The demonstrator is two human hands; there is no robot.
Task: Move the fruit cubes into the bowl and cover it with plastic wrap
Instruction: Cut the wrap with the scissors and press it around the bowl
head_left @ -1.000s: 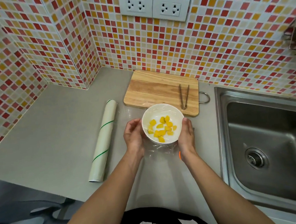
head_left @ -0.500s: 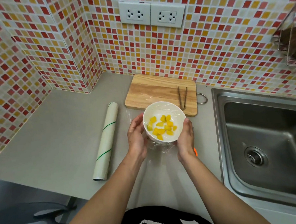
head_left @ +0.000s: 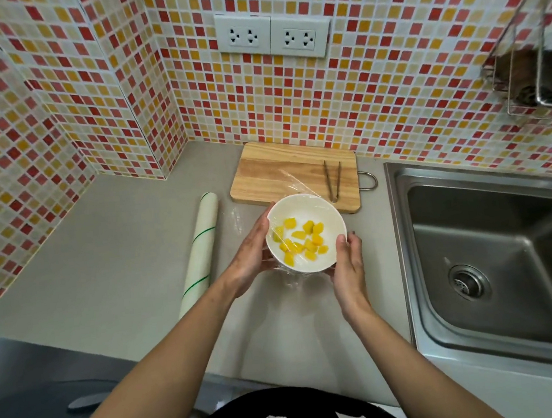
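Note:
A white bowl (head_left: 331,218) holds several yellow fruit cubes (head_left: 304,241) and sits in front of the wooden cutting board (head_left: 274,172). Clear plastic wrap (head_left: 290,182) is stretched over its top, with loose film trailing onto the board and bunched under the near rim. My left hand (head_left: 250,255) cups the bowl's left side. My right hand (head_left: 349,270) presses against the bowl's near right side. The bowl looks tilted slightly toward me. The roll of plastic wrap (head_left: 199,250) lies on the counter to the left.
Metal tongs (head_left: 333,179) rest on the right end of the board. A steel sink (head_left: 495,255) lies to the right. Tiled walls enclose the back and left, with power sockets (head_left: 273,37) above. A wire rack (head_left: 539,82) hangs at the upper right.
Both hands have stayed on the bowl, shifting around its sides as they press the film down. The bowl has tipped a little toward me. The camera has tilted.

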